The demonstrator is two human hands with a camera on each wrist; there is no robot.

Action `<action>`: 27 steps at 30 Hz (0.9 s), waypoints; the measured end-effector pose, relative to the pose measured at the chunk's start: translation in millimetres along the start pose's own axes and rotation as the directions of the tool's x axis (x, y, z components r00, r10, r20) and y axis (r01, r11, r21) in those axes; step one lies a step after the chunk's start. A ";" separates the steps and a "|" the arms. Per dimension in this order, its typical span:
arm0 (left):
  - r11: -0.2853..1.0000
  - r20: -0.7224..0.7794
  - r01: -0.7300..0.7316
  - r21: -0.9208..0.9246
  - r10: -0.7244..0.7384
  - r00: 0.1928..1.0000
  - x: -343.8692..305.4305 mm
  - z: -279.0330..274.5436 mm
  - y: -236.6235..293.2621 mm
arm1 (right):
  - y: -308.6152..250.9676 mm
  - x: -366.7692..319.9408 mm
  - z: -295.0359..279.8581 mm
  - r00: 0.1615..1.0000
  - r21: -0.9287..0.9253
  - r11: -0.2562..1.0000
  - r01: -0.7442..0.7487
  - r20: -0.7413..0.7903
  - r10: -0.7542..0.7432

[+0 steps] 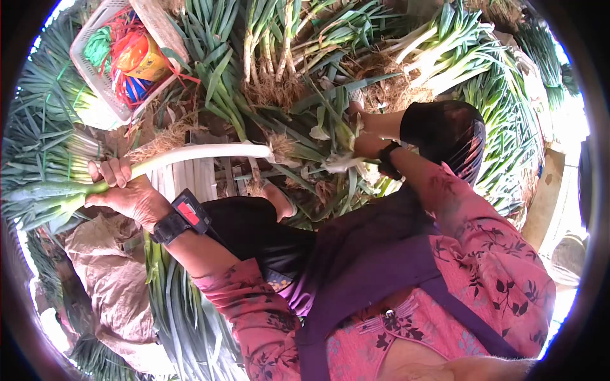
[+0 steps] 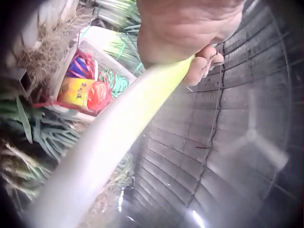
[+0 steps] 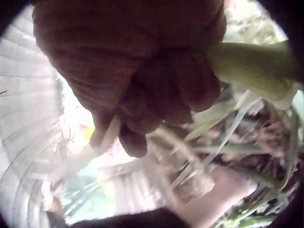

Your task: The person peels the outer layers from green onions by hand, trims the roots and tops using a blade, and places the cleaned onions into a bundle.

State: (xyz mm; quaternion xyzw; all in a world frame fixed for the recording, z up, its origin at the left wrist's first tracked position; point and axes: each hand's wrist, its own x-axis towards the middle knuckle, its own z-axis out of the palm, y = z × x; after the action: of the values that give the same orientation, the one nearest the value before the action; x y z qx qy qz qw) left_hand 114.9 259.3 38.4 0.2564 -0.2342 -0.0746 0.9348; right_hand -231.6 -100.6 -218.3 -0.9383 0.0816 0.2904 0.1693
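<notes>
My left hand (image 1: 124,193) grips a leek (image 1: 203,152) where the white stem turns green. Its leaves spread to the left and the rooted white end points right. In the left wrist view the pale stem (image 2: 107,130) runs down and left from the curled fingers (image 2: 195,71). My right hand (image 1: 368,143) is low over the heap of trimmings, partly hidden by loose leaves. Seen from the right wrist, its fingers (image 3: 152,95) are curled round a stripped leek leaf (image 3: 256,69), with a pale strip (image 3: 113,130) hanging out at the other side.
A white plastic basket (image 1: 82,60) with coloured twine stands at the back left. Bundled leeks (image 1: 57,152) lie along the left, and rooted leeks (image 1: 273,57) lie ahead. Brown sacking (image 1: 111,286) is near the left forearm. A bare foot (image 1: 279,202) sits among the trimmings.
</notes>
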 end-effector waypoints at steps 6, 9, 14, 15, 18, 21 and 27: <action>0.960 -0.300 -0.102 0.262 0.182 0.937 -4.9 -0.6 -9.5 | -41.6 -2.1 -85.7 0.846 0.013 0.984 0.179 -0.513 -0.147; 0.929 -0.395 -0.040 0.368 0.196 0.898 -6.4 13.5 -32.9 | -122.4 27.2 -149.3 0.452 -0.425 0.868 0.258 -0.741 -0.497; 0.960 -0.400 0.013 0.280 0.104 0.911 -6.6 9.7 -38.1 | -223.2 20.8 -187.8 0.571 0.150 0.699 0.699 -0.705 -0.420; 0.987 -0.269 0.066 0.148 -0.024 0.963 -5.7 -4.1 -25.8 | -220.3 18.5 -182.0 0.684 0.395 0.578 0.714 -0.569 -0.456; 0.925 0.059 0.230 -0.302 -0.222 0.973 -9.0 -20.0 -5.8 | -206.6 -13.5 -169.0 0.740 0.696 0.349 0.628 -0.396 -0.543; 0.896 0.098 0.247 -0.369 -0.227 0.969 -10.1 -13.6 -13.3 | -202.9 -50.2 -172.2 0.752 0.790 0.150 0.594 -0.480 -0.453; 0.883 0.072 0.279 -0.379 -0.272 0.960 -4.5 -20.9 -10.2 | -158.7 -78.6 -146.9 0.775 0.559 0.537 0.632 -0.438 -0.456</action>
State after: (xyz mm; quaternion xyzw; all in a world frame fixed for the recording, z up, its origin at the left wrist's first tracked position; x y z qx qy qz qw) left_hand 120.7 260.9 15.5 0.0978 -0.1839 -0.2532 0.9447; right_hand -180.0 -2.5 -16.7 -0.8134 -0.0965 0.0565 0.5708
